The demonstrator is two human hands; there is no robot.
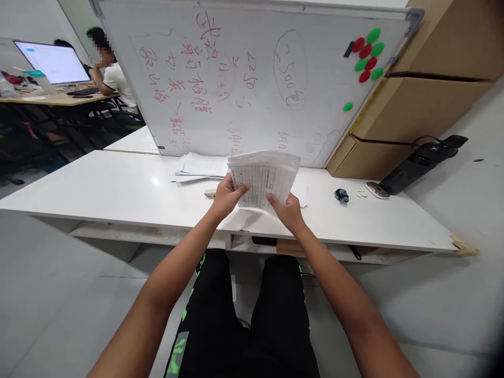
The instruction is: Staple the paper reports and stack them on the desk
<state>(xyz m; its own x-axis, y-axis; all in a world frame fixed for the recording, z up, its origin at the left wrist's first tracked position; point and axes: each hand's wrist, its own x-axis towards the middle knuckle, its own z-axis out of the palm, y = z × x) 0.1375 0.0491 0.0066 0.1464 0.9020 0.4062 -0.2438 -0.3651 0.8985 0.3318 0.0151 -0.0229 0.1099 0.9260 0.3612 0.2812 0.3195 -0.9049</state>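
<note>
Between my two hands a stack of printed papers [262,178] is held up above the white desk [129,194], tilted toward me. My left hand [228,197] grips its left edge, thumb on the front. On the lower right edge my right hand [289,211] is closed, its thumb also pressed on the front; the fingers of both hands are partly hidden behind the sheets. A stapler-like beige object [210,193] lies beside my left hand. Behind it rests a pile of loose papers [200,167]. More white paper [302,194] shows behind my right hand.
A whiteboard [252,79] with red writing and round magnets stands along the desk's back. To the right are cardboard boxes [437,105], a dark bottle [421,165], a mouse [377,190] and a dark blue crumpled item [342,196]. A person [118,84] sits near a monitor [53,62] at left.
</note>
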